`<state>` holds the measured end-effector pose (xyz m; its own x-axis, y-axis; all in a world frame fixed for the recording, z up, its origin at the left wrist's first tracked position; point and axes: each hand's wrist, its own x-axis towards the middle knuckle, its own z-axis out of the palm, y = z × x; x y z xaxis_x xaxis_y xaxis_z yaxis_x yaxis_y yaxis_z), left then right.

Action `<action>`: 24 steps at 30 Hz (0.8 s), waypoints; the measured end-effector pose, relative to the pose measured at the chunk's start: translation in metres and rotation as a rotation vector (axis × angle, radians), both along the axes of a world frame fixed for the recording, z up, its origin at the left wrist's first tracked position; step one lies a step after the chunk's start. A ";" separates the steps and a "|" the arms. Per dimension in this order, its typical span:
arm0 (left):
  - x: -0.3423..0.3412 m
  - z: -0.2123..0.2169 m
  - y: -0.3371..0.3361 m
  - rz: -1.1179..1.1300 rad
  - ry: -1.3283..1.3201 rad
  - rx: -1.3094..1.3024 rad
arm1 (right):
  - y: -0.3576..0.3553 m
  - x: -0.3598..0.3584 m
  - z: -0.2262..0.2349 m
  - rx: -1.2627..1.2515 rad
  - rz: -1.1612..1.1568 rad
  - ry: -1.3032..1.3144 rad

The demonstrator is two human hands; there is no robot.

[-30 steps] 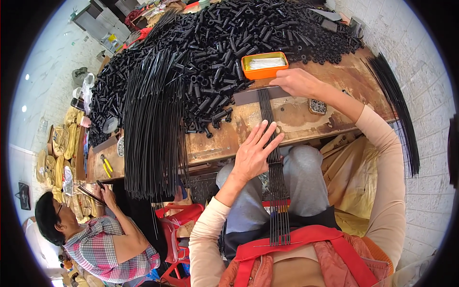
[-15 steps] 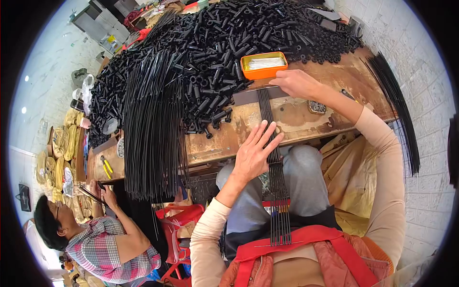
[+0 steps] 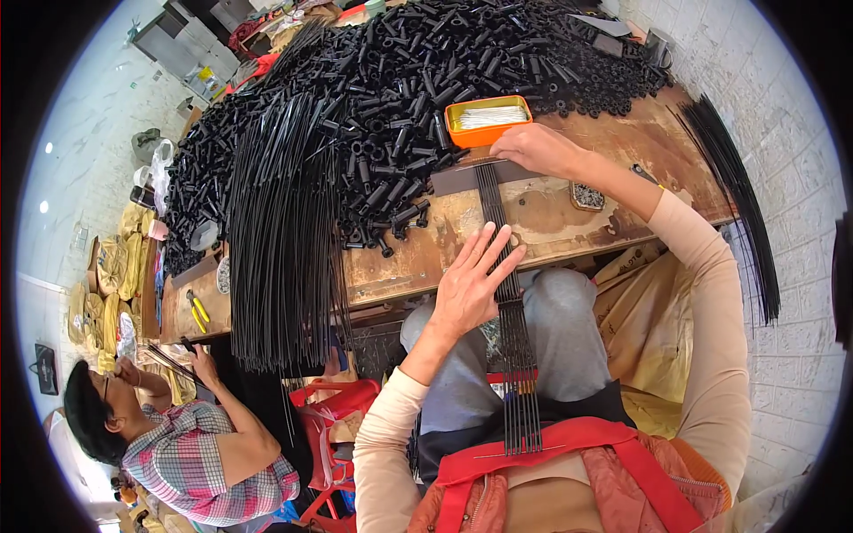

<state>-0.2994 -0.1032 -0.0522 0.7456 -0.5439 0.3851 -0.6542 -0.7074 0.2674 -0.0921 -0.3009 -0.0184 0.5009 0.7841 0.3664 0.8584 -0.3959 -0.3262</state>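
A flat row of thin black rods (image 3: 520, 355) runs from my lap over the table's near edge. Spread out across the rods, my left hand (image 3: 469, 282) presses them down with its fingers apart. The far ends of the rods lie over a dark flat strip (image 3: 456, 181) on the tabletop. At those ends my right hand (image 3: 540, 149) has its fingers pinched together; what they hold, if anything, is too small to make out. Just beyond this hand stands an orange box (image 3: 480, 137) with white thin sticks (image 3: 489, 117) in it.
A large heap of black tubular parts (image 3: 418, 62) covers the far table. A thick bundle of black rods (image 3: 284, 240) hangs over the edge at left, another bundle (image 3: 742, 213) at right. Also here: a small tray of metal bits (image 3: 587, 196), yellow pliers (image 3: 197, 311), a co-worker (image 3: 209, 449).
My right hand has shifted slightly left and nearer the rod ends. My left hand stays put on the rods. The co-worker has raised one hand toward their head.
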 end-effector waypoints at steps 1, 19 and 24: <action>0.000 0.000 0.001 0.005 0.004 0.005 | -0.001 -0.005 0.002 -0.026 -0.048 -0.058; 0.020 0.055 0.023 0.103 -0.079 0.021 | -0.031 -0.168 0.074 0.090 0.371 0.661; 0.098 -0.013 0.007 -0.162 0.065 -0.253 | -0.005 -0.216 0.011 0.162 0.111 0.817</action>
